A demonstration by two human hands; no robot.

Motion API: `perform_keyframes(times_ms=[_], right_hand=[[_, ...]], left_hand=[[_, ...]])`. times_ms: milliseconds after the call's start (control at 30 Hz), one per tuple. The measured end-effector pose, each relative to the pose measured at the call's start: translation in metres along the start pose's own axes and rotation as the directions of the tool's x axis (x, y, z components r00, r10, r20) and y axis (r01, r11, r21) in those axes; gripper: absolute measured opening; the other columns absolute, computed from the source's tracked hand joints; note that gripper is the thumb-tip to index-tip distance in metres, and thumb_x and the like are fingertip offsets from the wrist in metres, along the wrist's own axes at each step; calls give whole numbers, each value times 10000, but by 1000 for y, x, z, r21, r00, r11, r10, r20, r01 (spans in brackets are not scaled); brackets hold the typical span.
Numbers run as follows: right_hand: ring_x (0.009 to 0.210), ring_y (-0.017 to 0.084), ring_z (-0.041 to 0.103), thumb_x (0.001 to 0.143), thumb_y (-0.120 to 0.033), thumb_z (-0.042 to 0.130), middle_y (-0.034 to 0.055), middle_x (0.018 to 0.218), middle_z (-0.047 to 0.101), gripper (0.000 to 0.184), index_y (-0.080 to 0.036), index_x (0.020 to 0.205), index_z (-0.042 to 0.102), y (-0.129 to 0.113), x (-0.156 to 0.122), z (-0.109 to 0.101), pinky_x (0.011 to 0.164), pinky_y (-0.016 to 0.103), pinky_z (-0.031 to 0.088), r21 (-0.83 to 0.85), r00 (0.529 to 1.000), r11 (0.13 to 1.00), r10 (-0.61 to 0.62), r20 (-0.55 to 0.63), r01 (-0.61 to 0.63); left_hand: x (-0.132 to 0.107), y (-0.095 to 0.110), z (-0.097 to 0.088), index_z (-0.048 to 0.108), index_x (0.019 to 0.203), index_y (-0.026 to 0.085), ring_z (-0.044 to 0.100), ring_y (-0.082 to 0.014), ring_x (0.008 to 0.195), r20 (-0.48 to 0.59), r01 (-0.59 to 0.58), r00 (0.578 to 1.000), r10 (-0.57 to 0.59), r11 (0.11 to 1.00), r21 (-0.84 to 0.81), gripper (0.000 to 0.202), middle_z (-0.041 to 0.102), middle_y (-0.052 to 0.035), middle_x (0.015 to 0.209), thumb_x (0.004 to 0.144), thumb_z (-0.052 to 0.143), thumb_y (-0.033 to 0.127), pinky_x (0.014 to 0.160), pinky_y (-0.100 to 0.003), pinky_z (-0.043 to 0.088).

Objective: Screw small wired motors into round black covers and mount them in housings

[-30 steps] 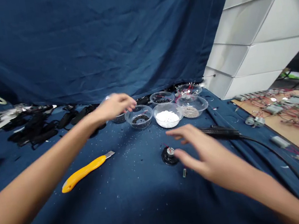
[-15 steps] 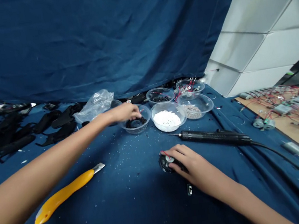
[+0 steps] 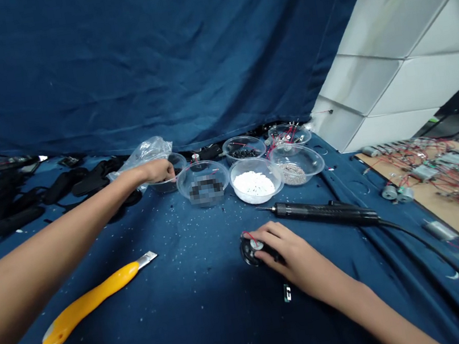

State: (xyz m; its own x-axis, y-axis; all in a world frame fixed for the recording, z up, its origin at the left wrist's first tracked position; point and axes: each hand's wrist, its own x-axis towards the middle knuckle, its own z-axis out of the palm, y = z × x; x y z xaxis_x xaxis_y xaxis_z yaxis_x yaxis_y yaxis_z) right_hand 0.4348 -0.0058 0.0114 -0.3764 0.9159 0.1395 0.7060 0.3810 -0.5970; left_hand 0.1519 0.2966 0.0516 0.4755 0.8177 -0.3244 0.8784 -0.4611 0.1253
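Observation:
My right hand (image 3: 286, 249) rests on the blue cloth with its fingers closed around a small round black speaker (image 3: 250, 249) with a metal centre and red wire. My left hand (image 3: 157, 170) reaches far forward, fingers curled at the rim of a clear plastic bowl (image 3: 171, 160) beside a crumpled plastic bag (image 3: 144, 152). What the left fingers hold, if anything, is hidden. Next to it stands a clear bowl of dark small parts (image 3: 203, 183), then a bowl of white parts (image 3: 256, 184).
More clear bowls (image 3: 297, 163) stand at the back. A black electric screwdriver (image 3: 324, 212) with cable lies right of the speaker. A yellow utility knife (image 3: 89, 301) lies at the left. Black straps (image 3: 14, 207) lie far left; small motors with red wires (image 3: 440, 172) cover a board at right.
My left hand has drawn back from the bowl of dark parts to the bowl further left. My right hand came down onto the speaker and stays on it.

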Motion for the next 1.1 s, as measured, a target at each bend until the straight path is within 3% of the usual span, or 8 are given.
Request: perform_keyframes(times_ms=[133, 267, 433, 600, 733, 800, 967, 1100], right_hand=[[1064, 180, 519, 948, -233, 460, 67, 1153, 536, 357, -258, 1304, 474, 2, 1, 1, 979, 388, 461, 8, 999, 1000, -24, -28, 24], [1061, 181, 525, 935, -214, 484, 72, 1147, 548, 363, -239, 1297, 486, 2, 0, 2, 973, 383, 469, 11, 997, 999, -48, -56, 49], [1059, 191, 530, 936, -217, 478, 78, 1135, 557, 374, -233, 1309, 487, 2, 0, 2, 968, 397, 475, -14, 997, 998, -56, -62, 55], [1060, 192, 537, 941, -235, 472, 82, 1133, 554, 377, -247, 1318, 485, 4, 0, 3, 969, 405, 479, 13, 995, 998, -67, -72, 68], [1053, 197, 535, 939, -233, 471, 85, 1122, 552, 374, -236, 1313, 490, 4, 1, 4, 972, 401, 471, 19, 996, 998, -58, -69, 60], [1043, 196, 534, 938, -230, 472, 81, 1116, 555, 378, -232, 1315, 491, 4, 0, 5, 969, 398, 468, 7, 997, 999, -51, -63, 51], [1050, 189, 535, 945, -254, 469, 64, 1131, 580, 393, -237, 1338, 467, 1, -1, 0, 970, 387, 458, 30, 998, 999, -26, -49, 27], [1055, 183, 571, 952, -314, 470, 50, 1147, 630, 316, -227, 1249, 536, 4, -2, -6, 950, 366, 465, 138, 996, 990, 37, -77, -26]], left_hand=[[0, 1, -9, 684, 925, 123, 537, -119, 718, -65, 30, 997, -29, 999, 19, 184, 679, -23, 858, 775, 614, 203, 675, -228, 350], [-6, -1, -9, 707, 854, 98, 503, -97, 648, -71, 63, 996, -62, 998, 21, 173, 699, -16, 772, 705, 629, 143, 628, -195, 306], [-13, -7, -4, 692, 822, 107, 462, -66, 613, -133, 22, 991, -23, 1000, -9, 135, 701, 21, 734, 766, 604, 193, 607, -148, 305], [-21, 3, -8, 676, 835, 110, 444, -73, 602, -226, 19, 974, -21, 1000, -10, 141, 681, 16, 716, 714, 674, 183, 598, -163, 297], [-29, 37, -16, 629, 995, 98, 482, -116, 704, -463, -6, 886, 4, 1000, -3, 302, 678, -72, 915, 909, 484, 349, 655, -216, 313], [-26, 64, -20, 612, 1035, 115, 524, -143, 772, -510, -92, 856, 86, 996, 12, 348, 663, -92, 995, 938, 418, 388, 686, -237, 336], [21, 140, -25, 646, 1018, 152, 572, -160, 928, -403, -369, 838, 367, 926, 76, 257, 660, -78, 1047, 897, 480, 306, 798, -243, 382], [72, 182, -23, 701, 969, 169, 597, -142, 815, -190, -454, 868, 459, 888, 70, 219, 700, -46, 968, 780, 600, 216, 722, -220, 405]])
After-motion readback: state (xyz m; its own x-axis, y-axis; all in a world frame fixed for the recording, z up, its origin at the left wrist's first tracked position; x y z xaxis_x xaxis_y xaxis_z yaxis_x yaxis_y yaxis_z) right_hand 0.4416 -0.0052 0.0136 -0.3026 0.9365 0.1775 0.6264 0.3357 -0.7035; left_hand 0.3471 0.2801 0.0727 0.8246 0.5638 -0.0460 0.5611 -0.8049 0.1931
